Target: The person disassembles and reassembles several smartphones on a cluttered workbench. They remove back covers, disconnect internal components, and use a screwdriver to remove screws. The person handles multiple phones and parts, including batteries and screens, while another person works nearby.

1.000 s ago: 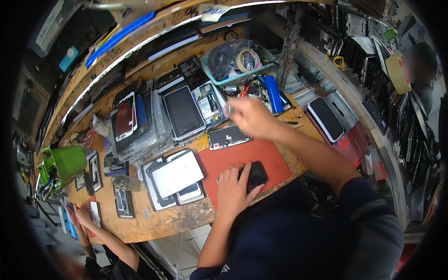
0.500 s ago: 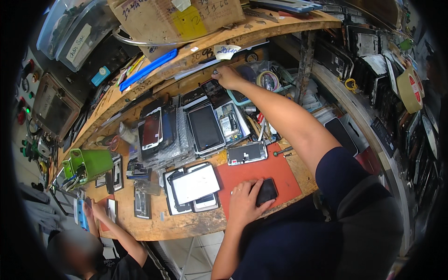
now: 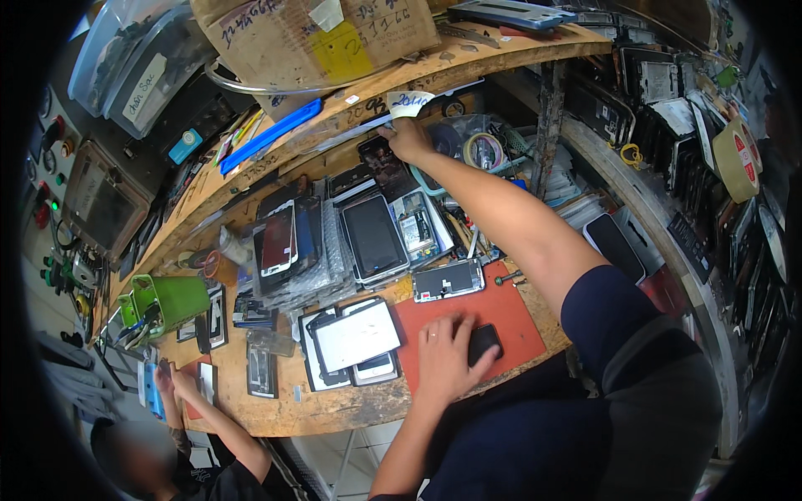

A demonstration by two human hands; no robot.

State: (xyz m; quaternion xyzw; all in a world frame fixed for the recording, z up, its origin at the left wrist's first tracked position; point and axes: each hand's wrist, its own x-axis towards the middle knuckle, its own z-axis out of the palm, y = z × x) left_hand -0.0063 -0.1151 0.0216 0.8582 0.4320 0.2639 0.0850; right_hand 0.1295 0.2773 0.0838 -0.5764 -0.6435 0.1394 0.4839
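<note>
My left hand (image 3: pixel 449 357) lies on the red mat (image 3: pixel 518 313) with its fingers apart. Its thumb rests against the near side of a small black phone (image 3: pixel 484 342). Stretched to the back, my right hand (image 3: pixel 409 140) is just under the upper shelf's edge, beside a hanging paper label (image 3: pixel 409 102). Its fingers are drawn together; what they hold, if anything, does not show. Right below that hand leans a dark phone screen (image 3: pixel 389 167). An opened phone part with a dark panel (image 3: pixel 449 281) lies at the mat's far edge.
Stacked tablets (image 3: pixel 373 235) and bubble-wrapped screens (image 3: pixel 305 250) fill the bench middle. A white panel (image 3: pixel 357 336) tops other devices left of the mat. A green bin (image 3: pixel 171 301) stands further left, near another person's hands (image 3: pixel 175 380). The wooden shelf (image 3: pixel 501 57) overhangs the back.
My left hand has slid back, so its index finger sits less over the black phone. My right hand stays at the back, its fingertips shifted slightly. The view has moved a little.
</note>
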